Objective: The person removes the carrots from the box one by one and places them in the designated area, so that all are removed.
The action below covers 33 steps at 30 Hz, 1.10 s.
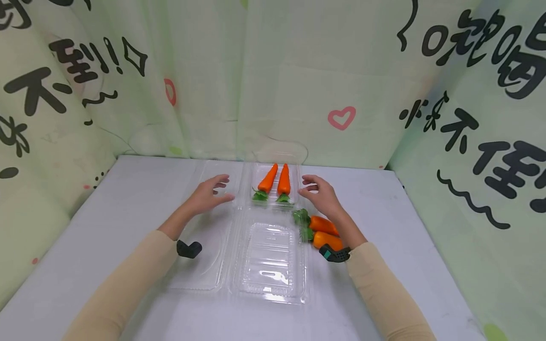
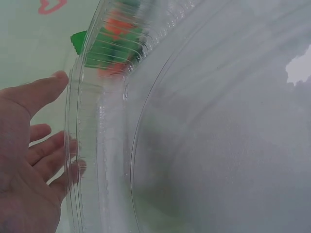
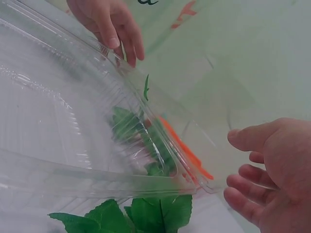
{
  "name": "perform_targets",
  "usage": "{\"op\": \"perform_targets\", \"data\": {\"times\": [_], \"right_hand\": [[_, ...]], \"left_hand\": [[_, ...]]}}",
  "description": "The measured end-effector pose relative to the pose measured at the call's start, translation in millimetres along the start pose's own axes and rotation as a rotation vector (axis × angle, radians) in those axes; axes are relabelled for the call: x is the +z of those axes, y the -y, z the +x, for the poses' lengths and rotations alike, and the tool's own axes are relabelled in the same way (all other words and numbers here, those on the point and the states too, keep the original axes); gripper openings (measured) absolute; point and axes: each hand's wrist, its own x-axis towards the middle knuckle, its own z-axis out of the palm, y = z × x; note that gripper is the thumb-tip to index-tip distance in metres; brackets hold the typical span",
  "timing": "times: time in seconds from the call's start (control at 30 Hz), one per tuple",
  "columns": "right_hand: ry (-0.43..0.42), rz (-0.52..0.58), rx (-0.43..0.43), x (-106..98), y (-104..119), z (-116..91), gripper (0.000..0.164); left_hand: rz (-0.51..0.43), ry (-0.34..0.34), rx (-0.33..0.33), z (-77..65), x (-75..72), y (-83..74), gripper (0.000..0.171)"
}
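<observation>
Two orange carrots (image 1: 268, 178) with green leafy tops lie side by side, tips away from me, in the far half of a see-through plastic clamshell box (image 1: 271, 255). The box lies unfolded, its other half toward me. My left hand (image 1: 207, 195) hovers left of the carrots, over a second see-through container, its fingers loosely bent and holding nothing. On the opposite side, my right hand (image 1: 322, 195) is beside the far half's right edge, thumb and fingers apart with nothing between them. In the left wrist view, the left hand (image 2: 31, 160) shows partly through a plastic rim.
The second see-through container (image 1: 200, 270) lies flat along the left of the box. Two more carrots (image 1: 323, 224) rest on the white table (image 1: 106, 246) under my right wrist, leaves against the box's edge. Printed curtains (image 1: 277, 85) stand behind and along both sides.
</observation>
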Motion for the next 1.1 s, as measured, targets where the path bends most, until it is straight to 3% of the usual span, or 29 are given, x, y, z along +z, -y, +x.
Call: {"op": "perform_targets", "data": {"times": [0.57,1.1], "right_hand": [[0.005,0.021,-0.024,12.7,9.5,10.0,0.050],[0.029,0.043,-0.071,28.0,19.5,14.7,0.050]], "left_hand": [[0.029,0.069,0.030,9.8,6.2,-4.0,0.063],[0.050,0.089,-0.005,13.5,13.1,-7.9,0.056]]}}
